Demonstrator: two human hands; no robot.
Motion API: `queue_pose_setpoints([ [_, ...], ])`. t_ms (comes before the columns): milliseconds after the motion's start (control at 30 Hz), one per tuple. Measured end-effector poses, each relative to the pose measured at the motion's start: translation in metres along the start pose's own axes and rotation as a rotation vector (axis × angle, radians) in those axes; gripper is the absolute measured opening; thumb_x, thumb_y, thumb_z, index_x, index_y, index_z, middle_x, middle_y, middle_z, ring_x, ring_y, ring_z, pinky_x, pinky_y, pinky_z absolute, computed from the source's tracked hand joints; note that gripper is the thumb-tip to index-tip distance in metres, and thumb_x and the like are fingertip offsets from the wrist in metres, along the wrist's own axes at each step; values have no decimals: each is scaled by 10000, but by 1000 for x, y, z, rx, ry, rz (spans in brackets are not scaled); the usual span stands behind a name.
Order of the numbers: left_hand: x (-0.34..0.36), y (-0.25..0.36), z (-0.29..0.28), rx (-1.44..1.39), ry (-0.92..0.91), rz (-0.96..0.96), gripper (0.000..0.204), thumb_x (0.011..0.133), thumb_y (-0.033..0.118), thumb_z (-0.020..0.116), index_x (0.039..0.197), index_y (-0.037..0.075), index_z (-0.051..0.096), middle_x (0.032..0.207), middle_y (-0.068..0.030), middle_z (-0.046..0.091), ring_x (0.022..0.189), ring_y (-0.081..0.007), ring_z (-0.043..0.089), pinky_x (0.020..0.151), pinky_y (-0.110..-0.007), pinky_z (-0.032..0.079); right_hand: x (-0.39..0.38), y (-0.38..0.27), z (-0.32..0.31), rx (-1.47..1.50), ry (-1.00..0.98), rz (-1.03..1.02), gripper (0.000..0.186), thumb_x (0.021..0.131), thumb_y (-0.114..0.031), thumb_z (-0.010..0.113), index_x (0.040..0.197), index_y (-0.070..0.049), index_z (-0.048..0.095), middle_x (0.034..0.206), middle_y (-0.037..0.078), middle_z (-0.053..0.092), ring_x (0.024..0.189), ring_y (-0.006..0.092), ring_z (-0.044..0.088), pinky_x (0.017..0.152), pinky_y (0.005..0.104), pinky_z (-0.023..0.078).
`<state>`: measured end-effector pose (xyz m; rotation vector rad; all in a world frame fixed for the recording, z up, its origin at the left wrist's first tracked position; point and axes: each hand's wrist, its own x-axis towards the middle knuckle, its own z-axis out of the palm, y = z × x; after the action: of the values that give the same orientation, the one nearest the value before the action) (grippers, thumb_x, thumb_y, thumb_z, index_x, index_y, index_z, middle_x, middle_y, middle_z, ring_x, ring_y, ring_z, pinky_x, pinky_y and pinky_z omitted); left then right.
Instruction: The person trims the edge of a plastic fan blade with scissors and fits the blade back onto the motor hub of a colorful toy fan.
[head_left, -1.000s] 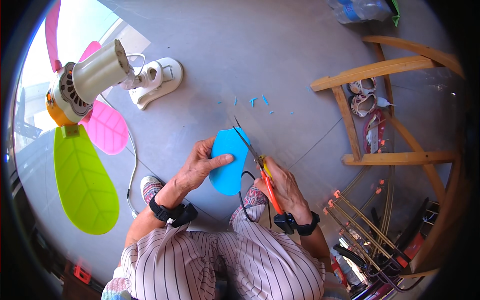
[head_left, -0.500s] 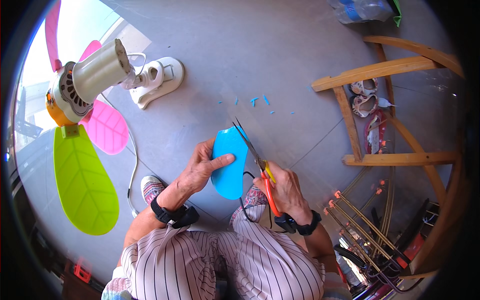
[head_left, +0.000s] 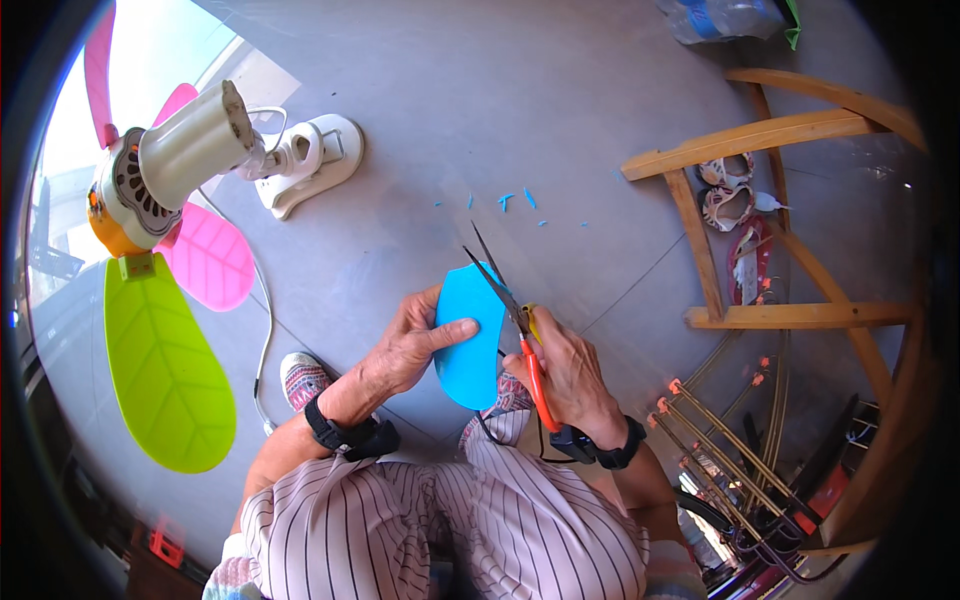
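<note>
Two hands: left hand (head_left: pixel 408 340) pinches the sheet (head_left: pixel 465 365), thumb on top, apparently to steady it; right hand (head_left: pixel 570 370) grips the scissors (head_left: pixel 521 322) by the handles.
Hold: seems chosen to leave the right edge free for the blades.
Scissors: blades parted at the sheet's upper right edge.
Sheet: between the hands, above the floor (head_left: pixel 410 200); flat, blue, curved-sided, rounded below.
Slivers (head_left: pixel 505 202): blue, lying on the floor ahead.
</note>
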<state>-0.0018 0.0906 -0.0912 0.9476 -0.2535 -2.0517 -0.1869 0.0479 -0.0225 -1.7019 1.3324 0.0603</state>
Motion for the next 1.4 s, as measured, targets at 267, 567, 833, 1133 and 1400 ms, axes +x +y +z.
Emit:
queue_pose_setpoints([
  [267,-2,4,-3,26,-6,-1,432,786,222,701,1134,19,545,930,-39,636,795,-105,603,716,-261,520,1,2,-7,-82,-66,15,338,767,-239,671,898,-18,452,695,157,586,640,376,593,551,419,447],
  [567,-3,3,-4,12,10,-20,419,782,209,703,1124,19,551,933,-32,631,794,-99,595,721,-257,512,-1,12,5,0,-52,46,275,779,-211,660,863,-10,491,643,159,575,616,375,596,528,396,451],
  [833,-3,-2,-7,-21,-26,-35,415,782,220,702,1122,34,553,931,-31,629,819,-105,592,748,-269,503,6,7,1,14,-7,-74,405,798,-371,635,835,5,489,541,178,535,493,350,573,465,414,431],
  [1133,-2,0,-7,-51,-27,-37,431,785,231,697,1136,34,541,936,-34,630,823,-108,594,748,-268,503,9,2,1,-39,-12,-37,421,796,-386,632,862,3,484,628,204,582,577,388,599,496,438,442],
  [1400,-1,0,-6,-122,-45,-35,443,782,223,700,1147,36,533,961,-30,623,843,-102,588,769,-264,497,10,4,5,44,2,-28,364,821,-355,606,784,-12,489,555,170,554,500,341,578,484,395,440],
])
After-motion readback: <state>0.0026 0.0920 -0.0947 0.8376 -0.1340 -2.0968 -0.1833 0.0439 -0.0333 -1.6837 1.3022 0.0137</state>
